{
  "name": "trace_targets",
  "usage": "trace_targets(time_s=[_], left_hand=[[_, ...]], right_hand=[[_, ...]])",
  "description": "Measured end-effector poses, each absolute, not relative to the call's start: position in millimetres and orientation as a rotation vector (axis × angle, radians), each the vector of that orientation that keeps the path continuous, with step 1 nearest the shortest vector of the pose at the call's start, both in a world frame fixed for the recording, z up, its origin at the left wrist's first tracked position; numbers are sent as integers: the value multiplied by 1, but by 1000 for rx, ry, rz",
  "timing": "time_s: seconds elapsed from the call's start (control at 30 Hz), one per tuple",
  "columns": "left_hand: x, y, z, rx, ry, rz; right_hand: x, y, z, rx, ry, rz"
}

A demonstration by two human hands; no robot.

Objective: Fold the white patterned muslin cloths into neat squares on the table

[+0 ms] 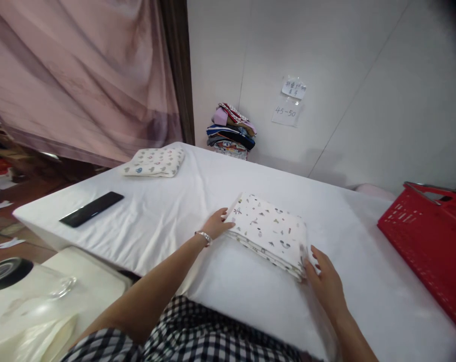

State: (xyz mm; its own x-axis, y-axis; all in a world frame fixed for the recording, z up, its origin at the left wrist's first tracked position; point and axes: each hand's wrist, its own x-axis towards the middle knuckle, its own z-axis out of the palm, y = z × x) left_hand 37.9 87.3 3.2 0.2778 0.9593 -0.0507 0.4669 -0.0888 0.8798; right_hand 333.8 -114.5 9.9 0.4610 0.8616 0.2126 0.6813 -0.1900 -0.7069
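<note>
A folded white cloth [267, 229] with a small scattered print lies in several layers on the white-covered table [163, 216]. At its left edge is my left hand [215, 224], thumb and fingers apart and touching the side of the stack. My right hand [326, 281] is at the near right corner, its fingers spread and the thumb against the layered edge. Neither hand is closed round the fabric. Further back on the left lies another folded white cloth [154, 162], printed with grey, pink and blue motifs.
A black flat object [92, 208] lies on the table's left. A red plastic basket [431, 241] stands at the right. Folded fabrics [231, 131] are piled behind the table by the wall. A clear jar [42, 281] with a dark lid lies at the lower left.
</note>
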Motion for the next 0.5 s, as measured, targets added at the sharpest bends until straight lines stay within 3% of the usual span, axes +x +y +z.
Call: trace_targets(time_s=[0.2, 0.5], left_hand=[[44, 60, 23, 2377, 1167, 1024], [54, 47, 22, 2706, 872, 741]], right_hand=[[296, -93, 23, -1632, -1839, 102], [262, -57, 19, -1683, -2088, 25]])
